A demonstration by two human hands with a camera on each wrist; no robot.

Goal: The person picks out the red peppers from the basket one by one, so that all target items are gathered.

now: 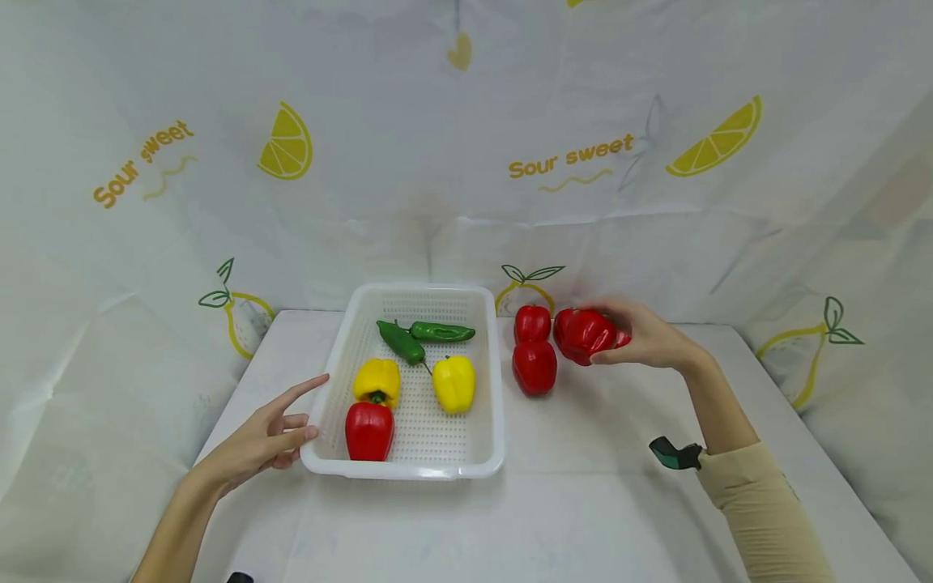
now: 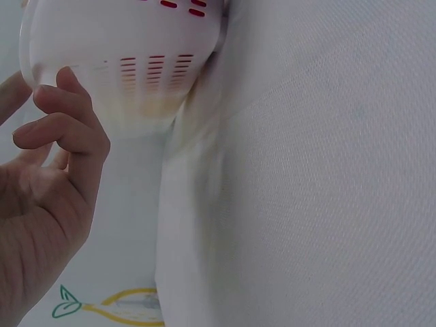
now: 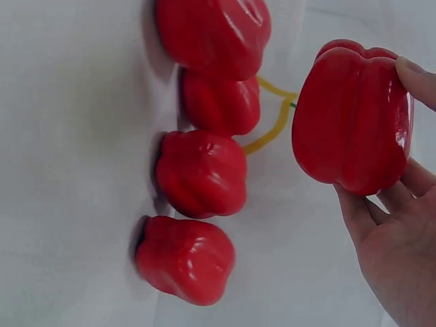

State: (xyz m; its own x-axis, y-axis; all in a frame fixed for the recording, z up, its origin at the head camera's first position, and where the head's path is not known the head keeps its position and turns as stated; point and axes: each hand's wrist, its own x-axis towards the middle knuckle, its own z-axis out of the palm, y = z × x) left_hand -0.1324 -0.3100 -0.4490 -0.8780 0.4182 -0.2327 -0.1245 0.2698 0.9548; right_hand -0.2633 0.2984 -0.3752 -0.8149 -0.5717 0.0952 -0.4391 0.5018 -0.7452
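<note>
My right hand (image 1: 645,336) holds a red bell pepper (image 1: 583,332), which the right wrist view shows gripped between thumb and fingers, off the table. Several more red bell peppers (image 3: 201,174) stand in a row beside it. My left hand (image 1: 266,437) is at the left side of a white plastic basket (image 1: 498,389), its index finger stretched along the rim. In the left wrist view the other fingers are loosely bent near the basket's outer wall (image 2: 102,41). Inside lie two green chili peppers (image 1: 441,332), two yellow bell peppers (image 1: 453,385) and a red bell pepper (image 1: 368,431).
A white cloth covers the table (image 1: 583,518). Behind it hangs a pale curtain (image 1: 408,146) printed with lemons. A dark strap end (image 1: 674,453) sticks out from the right sleeve, and a small black object (image 1: 240,577) shows at the bottom edge.
</note>
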